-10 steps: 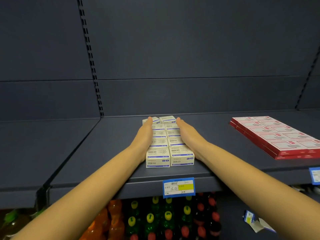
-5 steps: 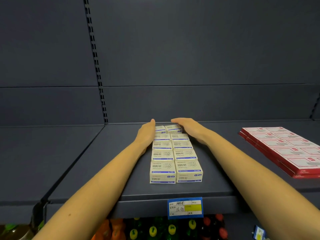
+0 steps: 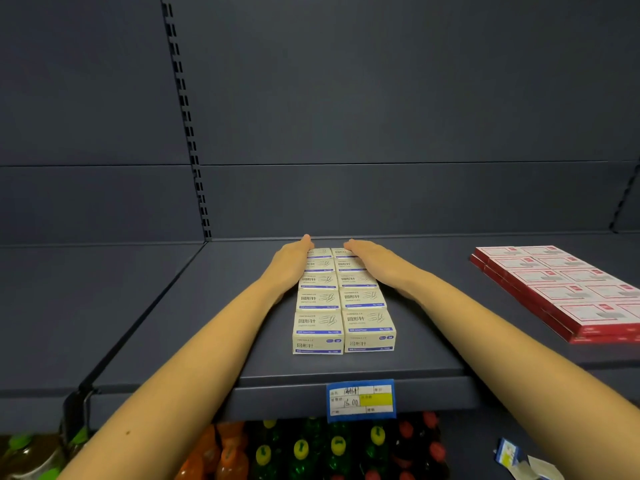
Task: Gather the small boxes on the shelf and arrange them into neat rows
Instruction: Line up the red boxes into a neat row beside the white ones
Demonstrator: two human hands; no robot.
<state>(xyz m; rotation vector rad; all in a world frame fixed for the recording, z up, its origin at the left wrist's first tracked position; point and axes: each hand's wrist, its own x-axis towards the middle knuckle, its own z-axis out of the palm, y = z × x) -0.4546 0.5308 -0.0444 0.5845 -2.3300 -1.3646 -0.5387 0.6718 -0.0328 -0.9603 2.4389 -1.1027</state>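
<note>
As left grip (image 3: 290, 262) and right grip (image 3: 373, 259) press flat-fingered, small boxes (image 3: 341, 306) sit between.

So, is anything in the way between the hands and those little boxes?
Nothing visible. The left hand touches the left side of the small boxes, and the right hand lies against their right side, near the back.
</note>
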